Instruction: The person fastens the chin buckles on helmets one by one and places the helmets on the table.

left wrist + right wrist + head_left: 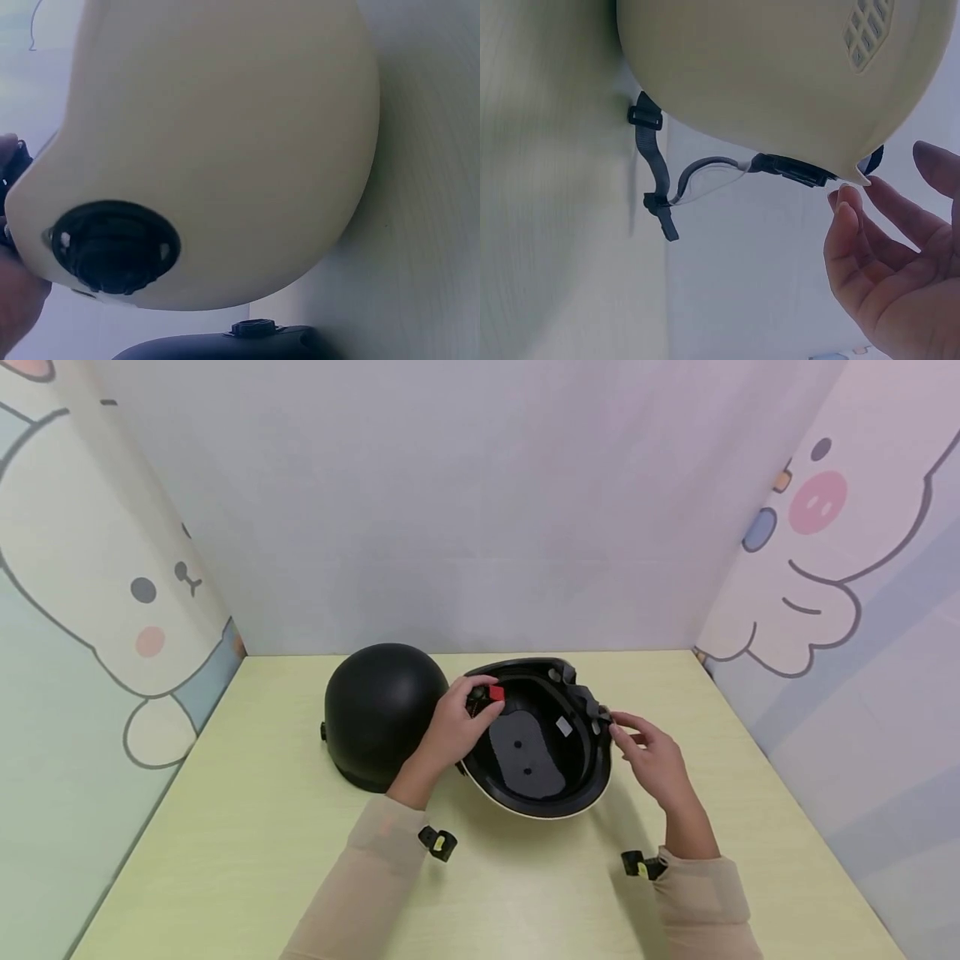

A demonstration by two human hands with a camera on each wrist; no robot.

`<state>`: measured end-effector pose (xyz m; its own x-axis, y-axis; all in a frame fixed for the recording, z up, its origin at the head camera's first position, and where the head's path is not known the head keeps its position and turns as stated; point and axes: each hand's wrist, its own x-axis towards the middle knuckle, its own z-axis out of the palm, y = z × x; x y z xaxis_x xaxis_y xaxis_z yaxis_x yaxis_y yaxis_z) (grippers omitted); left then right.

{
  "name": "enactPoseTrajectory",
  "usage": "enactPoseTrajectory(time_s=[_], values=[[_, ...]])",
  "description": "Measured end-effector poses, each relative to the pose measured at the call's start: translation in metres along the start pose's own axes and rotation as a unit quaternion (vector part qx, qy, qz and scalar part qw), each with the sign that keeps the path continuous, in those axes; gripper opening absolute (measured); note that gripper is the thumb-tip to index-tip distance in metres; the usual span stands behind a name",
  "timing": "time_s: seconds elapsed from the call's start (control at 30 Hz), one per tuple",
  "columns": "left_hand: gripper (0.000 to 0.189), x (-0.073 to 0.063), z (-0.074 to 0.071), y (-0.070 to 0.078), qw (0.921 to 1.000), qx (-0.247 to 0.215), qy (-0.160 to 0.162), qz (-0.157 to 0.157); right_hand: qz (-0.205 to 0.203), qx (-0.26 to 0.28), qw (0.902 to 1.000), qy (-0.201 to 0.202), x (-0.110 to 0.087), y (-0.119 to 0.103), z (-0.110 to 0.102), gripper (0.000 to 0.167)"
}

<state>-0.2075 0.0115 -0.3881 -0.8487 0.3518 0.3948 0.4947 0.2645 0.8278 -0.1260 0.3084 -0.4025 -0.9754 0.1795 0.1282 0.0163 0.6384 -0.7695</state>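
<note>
Head view has the black helmet leftmost, dome up on the table. The left hand beside it is nearly closed, thumb and forefinger pinching a red buckle. If that fingertip grip is too light, the buckle could slip and its strap twist. Next comes the cream helmet, opening up and tilted towards the person, seemingly resting on its curved crown; uneven pressure from the hands could rock it, or roll it against the black one. A strap hangs low at its far side and might get trapped under the shell if that tips. At the right rim, the right hand has its fingers partly curled, tips near a dark clip; I cannot tell whether it has hold of anything, so that side may lack support.

Counted, again left to right: one black helmet, one left hand, one red buckle, one cream helmet with one white label inside, one hanging strap, one right hand.
</note>
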Motion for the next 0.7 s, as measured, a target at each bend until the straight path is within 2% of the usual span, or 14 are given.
enactPoseTrajectory(time_s=[0.17,0.3,0.53,0.7], values=[[0.031,0.003,0.005,-0.001,0.9998,0.005,0.017,-0.012,0.003,0.030,0.9995,0.006,0.005,0.009,-0.007,0.048],[0.031,0.005,0.007,-0.005,0.9997,0.009,0.022,-0.007,0.012,0.032,0.9994,0.004,0.011,0.016,-0.011,0.048],[0.032,0.006,-0.002,-0.011,0.9987,0.019,0.046,0.010,0.024,0.022,0.9992,-0.023,0.026,0.026,-0.006,0.043],[0.031,0.003,-0.009,-0.018,0.9982,0.020,0.057,0.003,0.031,0.027,0.9979,-0.050,0.039,0.032,0.001,0.039]])
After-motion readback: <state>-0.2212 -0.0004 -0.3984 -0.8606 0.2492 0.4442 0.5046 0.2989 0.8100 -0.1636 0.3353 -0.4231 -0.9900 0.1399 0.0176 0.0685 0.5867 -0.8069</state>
